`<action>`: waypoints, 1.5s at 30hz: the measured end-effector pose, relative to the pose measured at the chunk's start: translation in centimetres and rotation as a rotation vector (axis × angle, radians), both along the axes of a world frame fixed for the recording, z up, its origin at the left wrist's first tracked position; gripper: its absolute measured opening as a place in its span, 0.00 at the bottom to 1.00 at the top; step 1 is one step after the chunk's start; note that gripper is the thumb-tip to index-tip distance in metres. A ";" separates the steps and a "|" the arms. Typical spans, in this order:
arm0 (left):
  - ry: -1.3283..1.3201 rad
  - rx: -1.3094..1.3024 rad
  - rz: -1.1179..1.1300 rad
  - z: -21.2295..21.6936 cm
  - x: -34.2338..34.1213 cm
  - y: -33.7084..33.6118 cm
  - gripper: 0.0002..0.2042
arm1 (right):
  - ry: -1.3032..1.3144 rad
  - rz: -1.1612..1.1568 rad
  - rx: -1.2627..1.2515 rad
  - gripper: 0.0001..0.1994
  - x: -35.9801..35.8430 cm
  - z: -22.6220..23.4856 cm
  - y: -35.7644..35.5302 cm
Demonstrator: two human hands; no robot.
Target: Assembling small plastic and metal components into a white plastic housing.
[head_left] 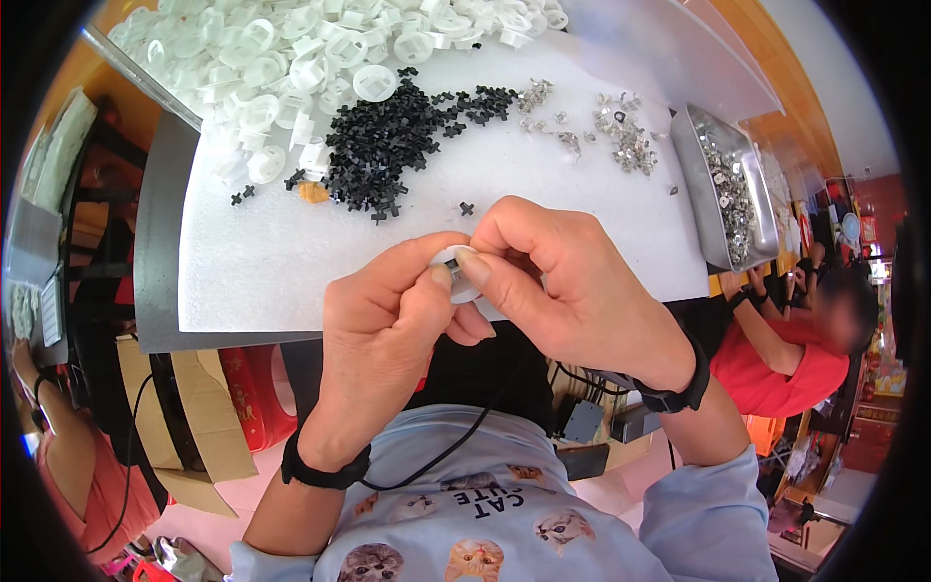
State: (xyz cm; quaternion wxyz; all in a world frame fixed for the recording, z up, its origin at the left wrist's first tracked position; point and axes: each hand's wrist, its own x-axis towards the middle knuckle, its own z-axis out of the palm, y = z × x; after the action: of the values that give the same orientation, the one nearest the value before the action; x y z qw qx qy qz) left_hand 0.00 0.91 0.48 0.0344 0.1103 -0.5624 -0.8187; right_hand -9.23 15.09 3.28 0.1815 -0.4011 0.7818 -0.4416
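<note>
both hands, left (388, 320) & right (558, 281), pinch-closed on small white plastic ring (458, 276) above table (272, 262). looks light, stiff, prob slippery; best gripped by rim w/ fingertips.

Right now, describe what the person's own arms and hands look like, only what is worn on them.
Both hands are bare: the left hand and the right hand wear no gloves. Each wrist carries a black band: the left band and the right band. A thin black cable runs from the left band. Light blue sleeves are pushed up toward the elbows, leaving the forearms uncovered.
</note>
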 end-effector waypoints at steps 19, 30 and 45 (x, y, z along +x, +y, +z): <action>0.036 -0.051 -0.024 -0.2 -0.1 0.3 0.11 | -0.327 -0.007 -0.159 0.06 0.3 -1.3 0.9; -0.009 -0.091 -0.036 0.4 -0.2 0.5 0.12 | -0.446 -0.041 -0.241 0.09 -0.1 -1.9 0.9; -0.010 -0.134 -0.060 0.3 -0.2 0.6 0.14 | -0.330 -0.046 -0.266 0.08 0.5 -2.2 1.4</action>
State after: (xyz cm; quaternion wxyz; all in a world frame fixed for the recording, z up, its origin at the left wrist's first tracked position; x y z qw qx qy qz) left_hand -0.15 1.50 0.76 0.0140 0.0950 -0.6193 -0.7792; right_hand -8.72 16.50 1.05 0.2425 -0.3260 0.6852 -0.6045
